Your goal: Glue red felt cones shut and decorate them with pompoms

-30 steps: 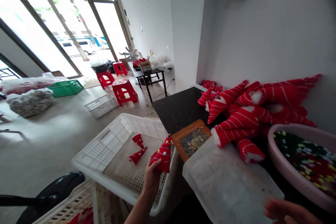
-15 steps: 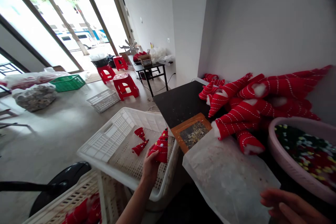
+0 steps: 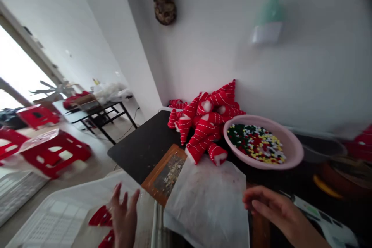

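My left hand is open and empty, its fingers spread above a white plastic crate. Red felt pieces lie in the crate just left of that hand. The cone it held a moment ago does not show, and lower parts of the crate are cut off. My right hand holds nothing, with its fingertips near the edge of a white translucent sheet. Beyond the sheet lies a heap of red cones with white stitching. A pink basin of coloured pompoms stands beside them.
An orange-framed tray of glittery bits sits on the black tabletop. A dark bowl stands to the right. Red plastic stools are on the floor at left, and a far table holds bags.
The view has swung right. My left hand has opened and no longer holds the red cone. My right hand has moved up and left, toward the sheet's edge.
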{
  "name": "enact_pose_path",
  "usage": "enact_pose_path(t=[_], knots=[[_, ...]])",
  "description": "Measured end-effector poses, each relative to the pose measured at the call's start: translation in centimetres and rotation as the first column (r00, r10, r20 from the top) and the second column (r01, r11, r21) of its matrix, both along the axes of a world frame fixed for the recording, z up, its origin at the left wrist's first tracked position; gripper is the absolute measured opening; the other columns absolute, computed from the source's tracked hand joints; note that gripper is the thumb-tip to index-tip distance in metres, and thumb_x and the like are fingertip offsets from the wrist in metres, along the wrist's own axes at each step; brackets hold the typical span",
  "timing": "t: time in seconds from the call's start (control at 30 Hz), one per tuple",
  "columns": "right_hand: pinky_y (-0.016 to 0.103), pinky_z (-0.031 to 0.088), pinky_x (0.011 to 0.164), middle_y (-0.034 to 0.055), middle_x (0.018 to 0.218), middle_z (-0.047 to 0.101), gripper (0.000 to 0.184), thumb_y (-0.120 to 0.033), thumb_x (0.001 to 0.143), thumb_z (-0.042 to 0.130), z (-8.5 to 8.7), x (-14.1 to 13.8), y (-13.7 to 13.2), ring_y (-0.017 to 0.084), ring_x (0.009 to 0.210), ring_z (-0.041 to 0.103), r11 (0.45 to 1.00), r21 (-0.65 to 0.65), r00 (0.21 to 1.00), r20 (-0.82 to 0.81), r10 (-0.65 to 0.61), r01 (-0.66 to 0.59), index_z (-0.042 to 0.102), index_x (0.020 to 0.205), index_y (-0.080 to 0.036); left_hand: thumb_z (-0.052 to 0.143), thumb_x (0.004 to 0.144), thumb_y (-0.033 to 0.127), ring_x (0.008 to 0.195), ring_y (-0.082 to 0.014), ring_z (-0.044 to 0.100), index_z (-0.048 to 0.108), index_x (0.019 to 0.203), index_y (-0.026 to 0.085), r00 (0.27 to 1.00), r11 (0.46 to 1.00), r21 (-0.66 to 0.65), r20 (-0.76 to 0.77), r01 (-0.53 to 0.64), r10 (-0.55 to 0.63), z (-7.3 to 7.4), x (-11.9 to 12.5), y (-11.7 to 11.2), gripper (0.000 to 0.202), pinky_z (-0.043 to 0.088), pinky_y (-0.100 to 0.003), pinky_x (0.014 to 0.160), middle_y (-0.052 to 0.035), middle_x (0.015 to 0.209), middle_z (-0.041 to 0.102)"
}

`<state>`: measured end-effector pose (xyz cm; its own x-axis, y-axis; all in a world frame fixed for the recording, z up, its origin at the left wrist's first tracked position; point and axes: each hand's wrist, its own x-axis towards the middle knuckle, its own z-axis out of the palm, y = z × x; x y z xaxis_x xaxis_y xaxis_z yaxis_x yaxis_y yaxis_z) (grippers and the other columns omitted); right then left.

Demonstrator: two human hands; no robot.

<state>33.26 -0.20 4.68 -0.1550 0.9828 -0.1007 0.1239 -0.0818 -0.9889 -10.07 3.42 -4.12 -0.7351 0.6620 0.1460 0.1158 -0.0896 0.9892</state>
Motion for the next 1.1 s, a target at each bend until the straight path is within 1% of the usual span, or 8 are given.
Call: enact_pose_path(t=[0.07,0.17,0.27,0.43,0.57,0.7,0.93,1.1], knots=[[0.034,0.060,0.085,0.0080,0.100,0.077,0.031,-0.051,0.092,0.065,-0.7,0.6,-0.7,0.027,0.096,0.073,0.999,0.003,0.999,-0.020,-0.044,0.044,0.078,0.103,-0.025,0.087,0.065,0.041,0.123,-0.0328,0.060,0.065,0.121,0.028,0.967,0.967,0.040,-0.051,0.253,-0.251,2.1,3.7,3.3,0.061,0.047,-0.042,0.106,-0.0066,0.139,0.059],[0.036,0.059,0.088,0.0093,0.105,0.078,0.032,-0.051,0.093,0.065,-1.9,1.5,-1.9,0.027,0.099,0.073,0.994,-0.016,0.992,-0.059,-0.112,0.111,0.078,0.106,-0.025,0.089,0.063,0.036,0.097,-0.0275,0.068,0.072,0.104,0.025,0.829,0.832,-0.060,-0.076,0.551,-0.554,4.2,9.7,7.3,0.046,0.053,-0.034,0.084,-0.0085,0.111,0.071],[0.037,0.060,0.088,0.0102,0.107,0.078,0.033,-0.052,0.093,0.065,-2.8,2.1,-3.1,0.028,0.098,0.073,0.986,-0.049,0.979,-0.119,-0.167,0.162,0.079,0.107,-0.025,0.092,0.059,0.030,0.070,-0.0226,0.065,0.068,0.111,0.024,0.796,0.796,-0.098,-0.043,0.597,-0.603,4.3,14.4,10.3,0.058,0.049,-0.030,0.067,-0.0027,0.080,0.070],[0.037,0.060,0.082,0.0110,0.105,0.078,0.036,-0.054,0.090,0.068,-3.4,2.4,-4.3,0.028,0.096,0.074,0.974,-0.056,0.965,-0.137,-0.223,0.217,0.078,0.107,-0.023,0.086,0.064,0.030,0.067,-0.0196,0.066,0.054,0.124,0.022,0.810,0.805,-0.084,0.058,0.587,-0.584,3.2,17.2,12.8,0.068,0.048,-0.028,0.065,0.0012,0.076,0.068],[0.039,0.060,0.083,0.0119,0.105,0.078,0.039,-0.056,0.089,0.069,-3.6,2.5,-4.1,0.030,0.097,0.073,0.973,-0.088,0.967,-0.124,-0.223,0.213,0.077,0.106,-0.022,0.081,0.068,0.042,0.061,-0.0170,0.067,0.049,0.123,0.021,0.768,0.769,-0.086,0.195,0.633,-0.610,4.4,15.8,10.6,0.067,0.052,-0.026,0.057,0.0008,0.080,0.071],[0.041,0.056,0.090,0.0114,0.111,0.075,0.035,-0.051,0.093,0.066,-3.4,1.7,-2.9,0.028,0.102,0.071,0.993,-0.098,0.987,-0.141,-0.081,0.067,0.071,0.113,-0.023,0.082,0.071,0.044,0.050,-0.0114,0.062,0.058,0.116,0.018,0.696,0.701,-0.119,0.315,0.703,-0.645,6.4,14.3,6.1,0.057,0.051,-0.021,0.050,0.0021,0.071,0.068],[0.044,0.053,0.093,0.0122,0.133,0.062,0.059,-0.042,0.091,0.072,-3.1,-3.0,0.2,0.027,0.116,0.064,1.000,0.023,0.966,-0.259,0.022,-0.017,0.045,0.142,-0.028,0.086,0.070,0.026,0.050,-0.0046,0.057,0.065,0.108,0.015,0.350,0.587,0.069,0.746,0.806,-0.567,7.5,16.3,1.9,0.045,0.045,-0.012,0.041,0.0019,0.077,0.067],[0.049,0.049,0.104,0.0100,0.136,0.064,0.060,-0.036,0.085,0.080,-2.6,-5.6,2.1,0.029,0.125,0.061,0.995,0.052,0.883,-0.459,0.100,-0.085,0.051,0.137,-0.027,0.083,0.073,0.023,0.048,-0.0039,0.056,0.067,0.100,0.014,0.218,0.527,0.097,0.836,0.844,-0.503,7.0,18.6,0.6,0.033,0.046,-0.012,0.042,0.0021,0.074,0.065]])
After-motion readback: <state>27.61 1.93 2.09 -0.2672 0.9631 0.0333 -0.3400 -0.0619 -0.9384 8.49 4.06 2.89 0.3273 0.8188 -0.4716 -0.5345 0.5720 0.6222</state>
